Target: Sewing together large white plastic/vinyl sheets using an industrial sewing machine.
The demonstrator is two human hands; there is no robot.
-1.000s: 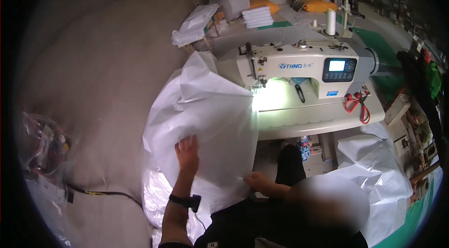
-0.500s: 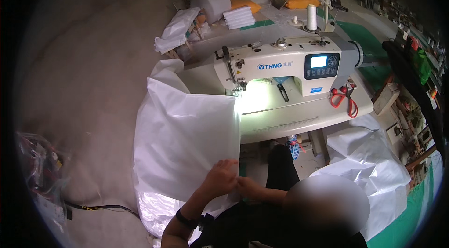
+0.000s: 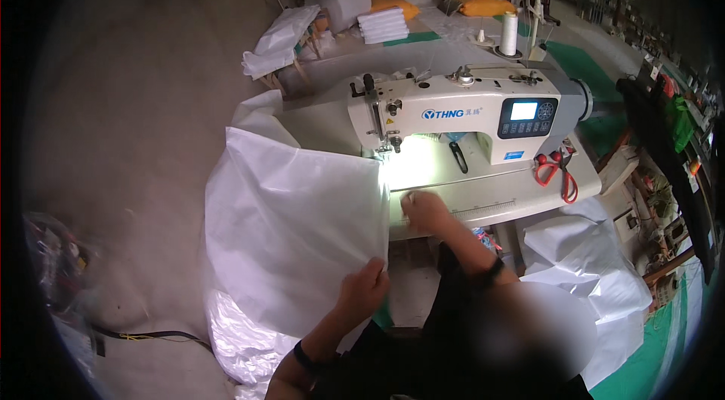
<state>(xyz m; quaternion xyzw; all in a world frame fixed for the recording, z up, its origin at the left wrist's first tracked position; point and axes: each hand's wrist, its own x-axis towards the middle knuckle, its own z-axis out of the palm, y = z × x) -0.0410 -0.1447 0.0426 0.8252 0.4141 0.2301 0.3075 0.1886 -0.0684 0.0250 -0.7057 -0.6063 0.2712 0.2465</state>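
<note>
A large white woven sheet (image 3: 294,234) hangs off the left end of the sewing table. My left hand (image 3: 364,288) grips its lower right corner. My right hand (image 3: 424,211) rests higher on the table edge, fingers closed on the sheet's right edge, just below the lit needle area (image 3: 393,145) of the white sewing machine (image 3: 461,109). More white sheet lies crumpled on the floor (image 3: 242,332) under the held piece.
Red scissors (image 3: 557,172) lie on the table (image 3: 513,192) at the right. A white thread cone (image 3: 510,34) stands behind the machine. White material is heaped at the lower right (image 3: 589,264). Rolls and stacked white fabric (image 3: 355,4) sit at the back. A cable (image 3: 143,336) runs over the floor.
The sheet has been pulled up flat and toward the machine. My right hand has moved from my lap up to the table edge by the needle; my left hand shifted to the sheet's lower corner.
</note>
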